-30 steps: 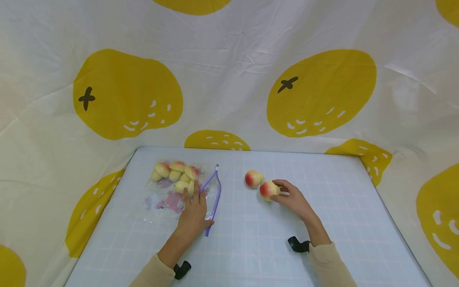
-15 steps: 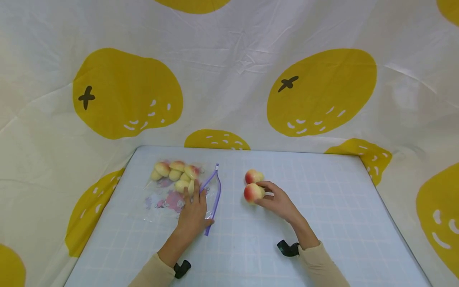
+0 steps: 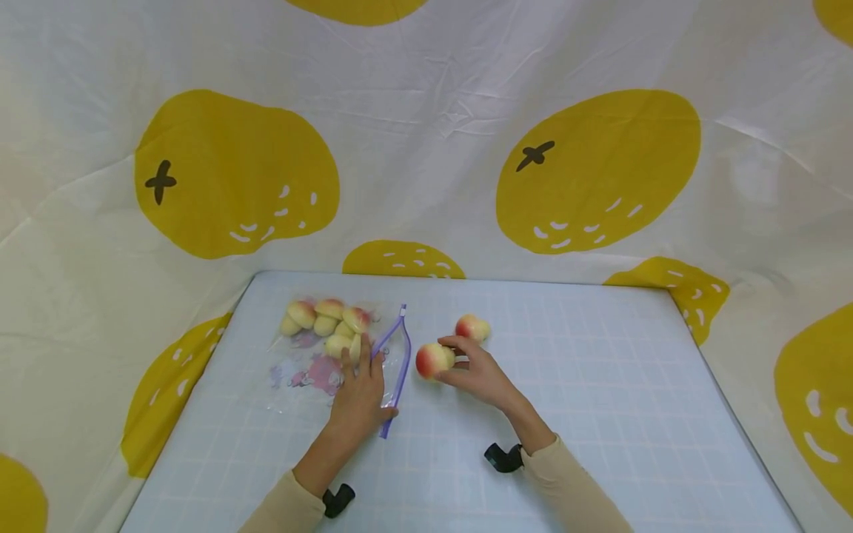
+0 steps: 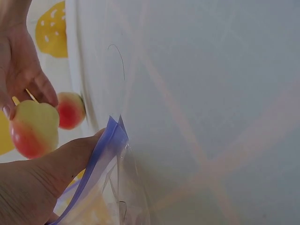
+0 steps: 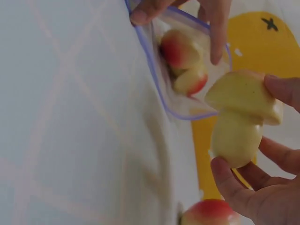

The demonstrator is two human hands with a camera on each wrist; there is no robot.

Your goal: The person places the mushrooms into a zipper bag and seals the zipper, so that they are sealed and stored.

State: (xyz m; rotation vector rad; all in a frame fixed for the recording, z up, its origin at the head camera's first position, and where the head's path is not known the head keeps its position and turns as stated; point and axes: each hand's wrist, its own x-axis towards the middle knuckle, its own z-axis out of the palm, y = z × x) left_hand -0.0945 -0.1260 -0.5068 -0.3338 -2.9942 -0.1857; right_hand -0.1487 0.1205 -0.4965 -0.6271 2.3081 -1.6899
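Note:
My right hand (image 3: 483,377) pinches a toy mushroom (image 3: 431,361) with a red and yellow cap, thumb at one side and fingertips at the other. In the right wrist view, this mushroom's pale stem (image 5: 236,140) is between the fingertips. It is just right of the mouth of a clear zip bag (image 3: 403,366) with purple zip strips. Flat on the bag lies my left hand (image 3: 358,407), fingers spread and thumb at the near end of the strip. Several similar mushrooms (image 3: 329,309) lie inside the bag, and the mouth gapes.
Another toy mushroom (image 3: 470,327) lies on the table behind my right hand. The light blue checked table (image 3: 600,370) reaches back to a white cloth (image 3: 426,185) with yellow fruit prints. A black wrist mount (image 3: 503,457) sits below each hand.
My right hand has carried the mushroom left, past the front of the other loose one, to near the bag's mouth. The left hand and the bag have stayed in place.

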